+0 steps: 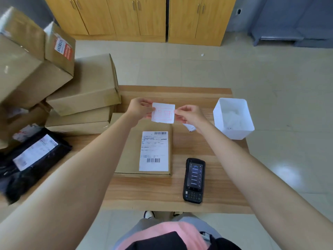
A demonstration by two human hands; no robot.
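Observation:
A small white label point(163, 113) with a red printed frame is held up above the wooden table point(198, 148). My left hand point(139, 108) pinches its left edge and my right hand point(189, 115) pinches its right edge. Below the label lies a flat cardboard parcel point(126, 152) with a white shipping label point(154, 151) stuck on its top. A black handheld scanner point(194, 180) with a lit screen lies on the table to the right of the parcel. A scrap of white paper point(190, 127) sits under my right wrist.
A white plastic bin point(234, 130) with crumpled paper inside stands at the table's right edge. Several cardboard boxes point(86, 87) are stacked at the left, with a black mailer bag point(34, 159) in front of them. Wooden cabinets point(140, 17) line the far wall.

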